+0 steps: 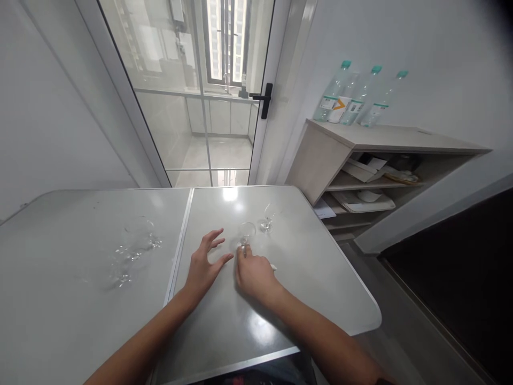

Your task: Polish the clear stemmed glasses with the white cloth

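A small clear stemmed glass [247, 230] is on the grey table [320, 278], partly hidden by my right hand [257, 274]. The fingers of that hand are closed at its stem and foot. A scrap of something white [273, 267] peeks out beside the hand; its kind is unclear. My left hand [204, 263] is open just left of the glass, thumb and fingers spread apart, holding nothing. Beyond the right hand, another clear stemmed glass [267, 220] rests on the table, apart from the first.
Several clear glass pieces [134, 254] are grouped on the table's left part, too faint to separate. A metal strip [182, 230] crosses the tabletop. To the right stands a shelf unit [385, 138] topped with plastic bottles [355, 104]. Behind is a glass door [262, 99].
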`<state>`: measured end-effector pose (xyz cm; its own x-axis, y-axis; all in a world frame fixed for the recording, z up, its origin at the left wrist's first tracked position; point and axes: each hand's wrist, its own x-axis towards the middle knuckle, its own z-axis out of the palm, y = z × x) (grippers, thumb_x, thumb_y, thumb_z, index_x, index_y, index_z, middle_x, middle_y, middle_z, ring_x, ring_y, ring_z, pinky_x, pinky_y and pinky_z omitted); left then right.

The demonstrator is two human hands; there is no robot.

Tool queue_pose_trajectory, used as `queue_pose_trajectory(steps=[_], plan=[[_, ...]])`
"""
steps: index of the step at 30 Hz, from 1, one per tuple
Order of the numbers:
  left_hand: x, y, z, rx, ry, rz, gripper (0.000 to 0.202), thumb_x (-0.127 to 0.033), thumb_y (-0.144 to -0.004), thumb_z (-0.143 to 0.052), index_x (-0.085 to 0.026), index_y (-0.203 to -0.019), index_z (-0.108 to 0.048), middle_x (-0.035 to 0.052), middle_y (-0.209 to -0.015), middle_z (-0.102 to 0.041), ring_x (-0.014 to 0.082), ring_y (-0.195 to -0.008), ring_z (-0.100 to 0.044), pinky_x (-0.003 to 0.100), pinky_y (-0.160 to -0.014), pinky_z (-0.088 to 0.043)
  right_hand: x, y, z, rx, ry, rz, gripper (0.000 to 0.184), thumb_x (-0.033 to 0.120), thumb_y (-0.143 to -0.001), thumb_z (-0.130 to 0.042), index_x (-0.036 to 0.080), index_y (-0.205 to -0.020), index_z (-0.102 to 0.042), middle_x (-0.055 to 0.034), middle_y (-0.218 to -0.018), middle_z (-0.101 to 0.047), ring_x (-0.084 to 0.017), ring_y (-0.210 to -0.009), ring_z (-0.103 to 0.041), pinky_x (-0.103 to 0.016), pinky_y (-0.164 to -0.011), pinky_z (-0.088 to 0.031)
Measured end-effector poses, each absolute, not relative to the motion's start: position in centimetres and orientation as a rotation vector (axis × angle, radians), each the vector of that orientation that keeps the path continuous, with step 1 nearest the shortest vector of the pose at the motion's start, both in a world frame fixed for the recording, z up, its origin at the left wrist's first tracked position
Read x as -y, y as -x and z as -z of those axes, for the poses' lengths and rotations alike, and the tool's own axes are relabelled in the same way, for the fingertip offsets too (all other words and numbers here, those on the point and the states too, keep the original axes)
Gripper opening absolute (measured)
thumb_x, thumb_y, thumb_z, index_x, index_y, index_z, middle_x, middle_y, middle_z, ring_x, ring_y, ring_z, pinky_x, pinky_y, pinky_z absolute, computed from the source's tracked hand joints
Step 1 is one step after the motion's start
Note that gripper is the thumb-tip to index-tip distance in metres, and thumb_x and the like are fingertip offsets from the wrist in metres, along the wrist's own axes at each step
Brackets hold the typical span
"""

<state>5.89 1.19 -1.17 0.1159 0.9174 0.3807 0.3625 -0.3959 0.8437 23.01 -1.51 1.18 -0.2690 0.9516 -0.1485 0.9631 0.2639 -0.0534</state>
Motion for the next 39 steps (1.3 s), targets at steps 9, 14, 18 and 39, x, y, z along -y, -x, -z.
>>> queue_pose_trajectory(steps=[9, 14, 18, 39], plan=[[-1.1, -6.2, 1.4, -1.253, -1.857, -1.213, 0.05, -0.036, -0.092, -0.071, -0.031, -0.136, -0.05, 0.0092, -0.145, -0.059, 0.0258, -0.11, -0.074, 0.048, -0.098, -0.06, 0.8, -25.2, -1.7, -2.028, -2.11, 0.231, 0.067, 0.028, -0.097, -0.048, -0.008, -0.152, -0.04, -0.0442, -0.151, -0.038, -0.04, -0.111, -0.072, -0.046, -0.082, -0.061], [-1.2, -6.2, 1.5, -1.252, -1.876, -1.219, 0.051, -0.034, -0.09, -0.073, -0.03, -0.136, -0.051, 0.0083, -0.142, -0.061, 0.024, -0.109, -0.074, 0.045, -0.098, -0.06, 0.1, -25.8, -1.2, -1.986, -2.214, 0.319, 0.071, 0.031, -0.099, -0.047, -0.006, -0.157, -0.032, -0.0441, -0.156, -0.029, -0.036, -0.102, -0.076, -0.047, -0.089, -0.057], [-1.2, -6.1, 1.6, -1.252, -1.884, -1.216, 0.053, -0.033, -0.09, -0.073, -0.03, -0.137, -0.051, 0.0081, -0.139, -0.063, 0.0237, -0.108, -0.075, 0.043, -0.095, -0.061, -0.2, -26.0, -0.9, -1.965, -2.242, 0.329, 0.067, 0.031, -0.1, -0.044, -0.006, -0.156, -0.034, -0.043, -0.157, -0.03, -0.035, -0.103, -0.075, -0.045, -0.089, -0.057], [-1.0, -6.4, 1.2, -1.123, -1.865, -0.968, 0.023, -0.043, -0.098, -0.06, -0.023, -0.107, -0.068, 0.0052, -0.102, -0.074, 0.0203, -0.089, -0.071, 0.036, -0.085, -0.057, 1.2, -24.8, -3.5, -2.521, -2.475, 0.573, 0.046, 0.038, -0.105, -0.038, 0.018, -0.079, -0.07, -0.0097, -0.077, -0.07, -0.021, -0.07, -0.063, -0.032, -0.071, -0.042]])
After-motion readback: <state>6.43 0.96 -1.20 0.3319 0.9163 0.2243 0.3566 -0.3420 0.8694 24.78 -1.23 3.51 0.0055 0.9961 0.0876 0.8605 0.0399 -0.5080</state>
